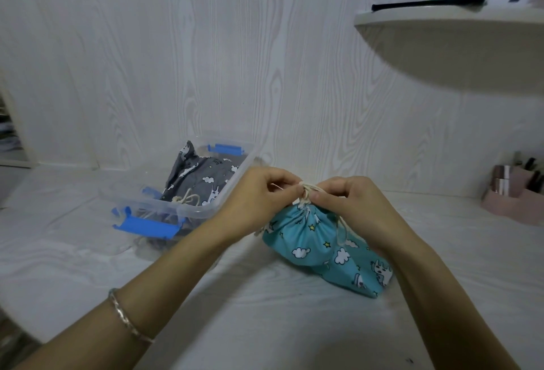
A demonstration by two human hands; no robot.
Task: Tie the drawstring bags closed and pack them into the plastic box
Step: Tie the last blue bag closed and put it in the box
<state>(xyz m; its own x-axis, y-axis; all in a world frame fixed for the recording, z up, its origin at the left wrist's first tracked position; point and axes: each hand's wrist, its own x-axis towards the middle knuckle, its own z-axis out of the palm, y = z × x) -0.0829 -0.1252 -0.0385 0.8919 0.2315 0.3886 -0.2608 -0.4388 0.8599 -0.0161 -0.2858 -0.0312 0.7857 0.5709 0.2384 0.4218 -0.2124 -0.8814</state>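
A turquoise drawstring bag [323,249] with clouds and stars lies on the white table, its mouth gathered tight. Its cream drawstring [306,190] stands bunched above the mouth. My left hand [259,196] pinches the cord from the left, and my right hand [347,198] pinches it from the right. A loose loop of cord hangs down the bag's right side. Behind and to the left stands the clear plastic box [226,193] with blue latches. A grey patterned drawstring bag [203,178] lies inside it, tied with a cream cord.
A pink organiser [518,196] with metal tubes stands at the right edge of the table. A rounded white shelf [447,45] juts from the wall high on the right. A wood-grain wall closes the back. The table's rounded edge runs at the lower left.
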